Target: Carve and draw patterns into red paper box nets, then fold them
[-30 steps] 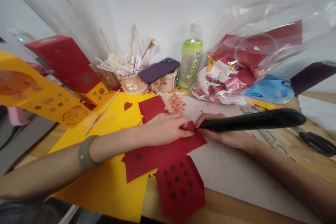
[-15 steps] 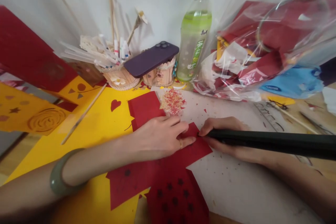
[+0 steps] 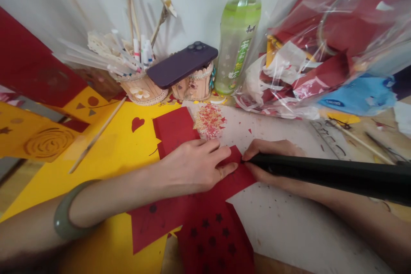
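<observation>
A cross-shaped sheet of red paper [image 3: 208, 209] lies in front of me, with dark stars and dots on its lower flap and a dark drawing on its left flap. My left hand [image 3: 199, 162] rests across the sheet, fingers loosely spread and pressing it down. The wrist wears a green bangle [image 3: 62, 218]. My right hand [image 3: 269, 154] is closed around a thick black pen-like tool [image 3: 321, 175], whose exact kind I cannot tell. Its tip meets the right flap of the red paper, close to the left fingertips.
Yellow paper [image 3: 105, 145] and a whitish sheet [image 3: 289, 222] lie underneath. Coloured shavings [image 3: 210, 120] are piled beyond my left hand. At the back stand wooden pots [image 3: 143, 90] with pens, a phone [image 3: 183, 64], a drink bottle [image 3: 237, 47] and a plastic bag [image 3: 289, 81] of scraps.
The view has shifted slightly, so the objects at the back sit higher and a little further left. Both hands keep their places on the red paper, and the tool's tip stays on the right flap.
</observation>
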A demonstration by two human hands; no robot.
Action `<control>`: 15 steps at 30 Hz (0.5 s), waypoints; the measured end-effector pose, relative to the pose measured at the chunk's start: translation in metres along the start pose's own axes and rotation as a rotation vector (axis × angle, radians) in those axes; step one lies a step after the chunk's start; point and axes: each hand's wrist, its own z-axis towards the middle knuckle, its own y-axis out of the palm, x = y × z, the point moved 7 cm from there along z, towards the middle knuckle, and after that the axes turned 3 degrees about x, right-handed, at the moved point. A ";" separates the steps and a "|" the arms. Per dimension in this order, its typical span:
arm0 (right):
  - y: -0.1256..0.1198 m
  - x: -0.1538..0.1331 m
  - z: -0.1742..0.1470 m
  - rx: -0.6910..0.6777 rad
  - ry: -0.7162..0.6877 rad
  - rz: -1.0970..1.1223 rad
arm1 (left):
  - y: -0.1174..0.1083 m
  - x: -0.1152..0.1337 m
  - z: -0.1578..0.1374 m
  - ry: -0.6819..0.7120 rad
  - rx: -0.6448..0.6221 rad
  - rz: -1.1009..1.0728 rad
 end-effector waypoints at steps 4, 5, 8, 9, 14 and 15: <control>0.002 0.001 -0.002 -0.114 0.076 0.032 | -0.002 0.000 0.000 -0.089 -0.085 0.001; 0.001 -0.001 -0.002 -0.122 0.083 0.042 | -0.001 0.001 0.000 -0.099 -0.135 -0.013; -0.002 -0.006 0.000 -0.104 0.083 0.061 | 0.001 0.004 0.001 -0.093 -0.234 -0.076; -0.002 -0.007 0.000 -0.095 0.079 0.058 | 0.001 0.005 0.002 -0.098 -0.229 -0.087; -0.001 -0.011 0.000 -0.034 0.048 -0.052 | -0.002 0.007 0.003 -0.145 -0.042 -0.040; -0.002 -0.012 -0.001 -0.001 0.037 -0.083 | -0.003 0.008 0.003 -0.144 -0.015 -0.031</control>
